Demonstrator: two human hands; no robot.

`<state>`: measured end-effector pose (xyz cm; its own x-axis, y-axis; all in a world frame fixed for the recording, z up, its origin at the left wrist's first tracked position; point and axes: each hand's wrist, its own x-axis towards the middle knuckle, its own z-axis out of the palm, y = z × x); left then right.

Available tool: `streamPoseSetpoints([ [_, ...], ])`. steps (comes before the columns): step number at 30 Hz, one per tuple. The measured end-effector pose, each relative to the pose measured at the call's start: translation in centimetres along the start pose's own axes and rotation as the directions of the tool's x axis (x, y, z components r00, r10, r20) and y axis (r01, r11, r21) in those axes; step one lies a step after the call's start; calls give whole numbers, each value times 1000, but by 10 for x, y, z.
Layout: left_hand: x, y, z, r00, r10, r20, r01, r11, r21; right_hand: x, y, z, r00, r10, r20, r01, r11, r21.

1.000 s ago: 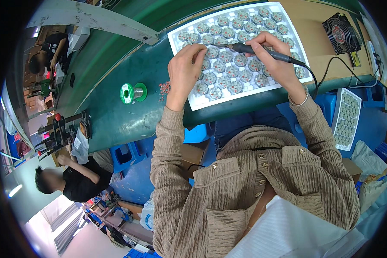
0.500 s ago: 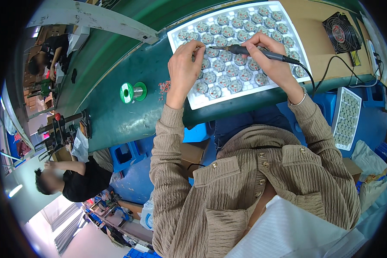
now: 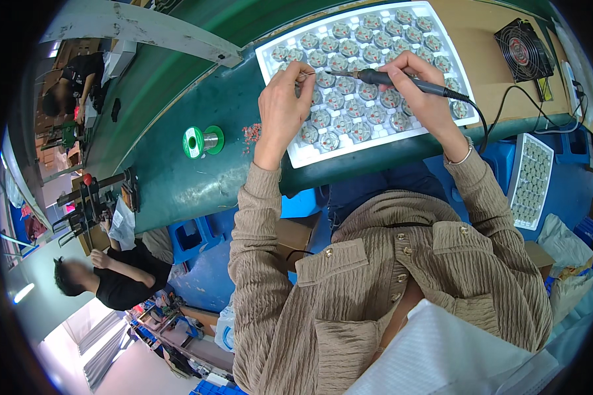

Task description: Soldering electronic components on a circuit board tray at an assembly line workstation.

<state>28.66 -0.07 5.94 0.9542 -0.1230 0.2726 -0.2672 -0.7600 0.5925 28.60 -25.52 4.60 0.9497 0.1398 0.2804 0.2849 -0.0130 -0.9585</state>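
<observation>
My right hand (image 3: pixel 420 89) is wrapped round the dark handle of a soldering iron (image 3: pixel 408 83), whose tip points left over a white tray (image 3: pixel 296 161). The iron's black cable loops off to the right. My left hand (image 3: pixel 284 105) pinches a short piece of thin silvery wire (image 3: pixel 308 73) between thumb and fingers, close to the iron's tip. Whether wire and tip touch is too fine to tell. Under both hands, the tray holds rows of small round grey parts (image 3: pixel 361 131) with reddish spots, each in its own pocket.
A green spool of solder wire (image 3: pixel 203 142) stands left of the tray, beside a scatter of tiny red bits (image 3: pixel 251 133). At the right is a black fan (image 3: pixel 524 49) with cables. Another filled tray (image 3: pixel 531 182) sits lower right. A co-worker (image 3: pixel 115 273) is at the left.
The soldering iron and my right hand have shifted slightly right and down. My left hand is almost where it was. The co-worker's raised hand has moved away from the machine.
</observation>
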Motion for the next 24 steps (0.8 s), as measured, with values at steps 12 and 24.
streamPoseSetpoints([
  [12, -5, 3, -3, 999, 47, 20, -45, 997, -58, -7, -2, -3, 997, 74, -20, -73, 997, 33],
  [24, -4, 0, 3, 994, 109, 25, -107, 992, -65, -6, -4, -1, 997, 82, 11, -82, 996, 21],
])
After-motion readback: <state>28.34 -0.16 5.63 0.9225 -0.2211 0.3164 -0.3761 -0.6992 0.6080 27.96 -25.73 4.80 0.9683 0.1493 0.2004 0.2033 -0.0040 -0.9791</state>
